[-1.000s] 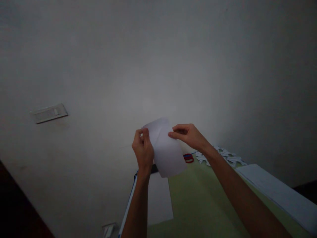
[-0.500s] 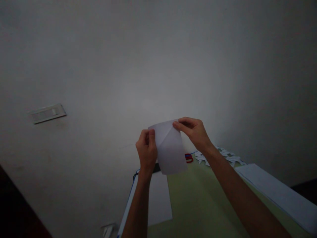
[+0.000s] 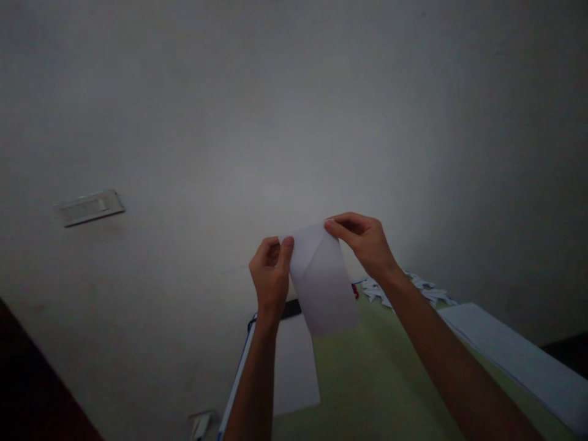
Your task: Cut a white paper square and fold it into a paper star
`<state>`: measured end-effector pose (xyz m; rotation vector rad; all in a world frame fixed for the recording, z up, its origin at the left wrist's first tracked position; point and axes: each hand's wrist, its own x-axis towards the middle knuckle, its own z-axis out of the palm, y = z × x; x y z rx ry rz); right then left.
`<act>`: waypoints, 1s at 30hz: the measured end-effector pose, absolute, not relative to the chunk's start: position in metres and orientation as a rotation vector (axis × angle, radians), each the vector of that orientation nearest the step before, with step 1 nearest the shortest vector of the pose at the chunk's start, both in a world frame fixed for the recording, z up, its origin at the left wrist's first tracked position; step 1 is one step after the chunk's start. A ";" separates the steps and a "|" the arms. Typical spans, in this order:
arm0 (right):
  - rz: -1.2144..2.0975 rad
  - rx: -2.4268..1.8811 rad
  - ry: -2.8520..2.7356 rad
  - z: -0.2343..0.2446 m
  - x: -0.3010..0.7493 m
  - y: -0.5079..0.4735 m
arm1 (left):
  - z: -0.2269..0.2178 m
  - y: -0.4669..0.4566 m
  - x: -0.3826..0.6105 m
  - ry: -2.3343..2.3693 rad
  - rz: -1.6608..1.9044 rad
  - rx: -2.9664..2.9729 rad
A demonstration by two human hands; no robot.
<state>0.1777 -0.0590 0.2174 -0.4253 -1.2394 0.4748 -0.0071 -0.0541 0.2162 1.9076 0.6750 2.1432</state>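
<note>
A white sheet of paper (image 3: 325, 294) hangs in the air above the table, a diagonal crease or folded edge crossing its upper part. My left hand (image 3: 272, 269) pinches its upper left corner, thumb on the near side. At the upper right corner my right hand (image 3: 361, 239) grips the sheet between thumb and fingers. Behind the paper's right edge only a bit of a red-handled item (image 3: 355, 291) shows; the rest of it is hidden.
On the green tabletop (image 3: 367, 380) another white sheet (image 3: 294, 367) lies at left, beside a dark strip (image 3: 291, 309). Folded white paper pieces (image 3: 429, 291) are heaped at the far right edge. A white paper stack (image 3: 514, 361) lies at right. Behind stands a grey wall (image 3: 294, 122).
The paper's lower edge has swung down and to the right, covering more of the red-handled item. My right hand has risen slightly; both hands keep their hold.
</note>
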 end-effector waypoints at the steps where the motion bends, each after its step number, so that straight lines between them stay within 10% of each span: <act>1: 0.477 -0.427 -1.244 0.217 0.178 -0.059 | 0.216 -0.053 -0.007 0.665 2.140 1.895; 30: 0.387 -0.493 -1.295 0.216 0.176 -0.057 | 0.217 -0.055 -0.008 0.888 2.225 1.997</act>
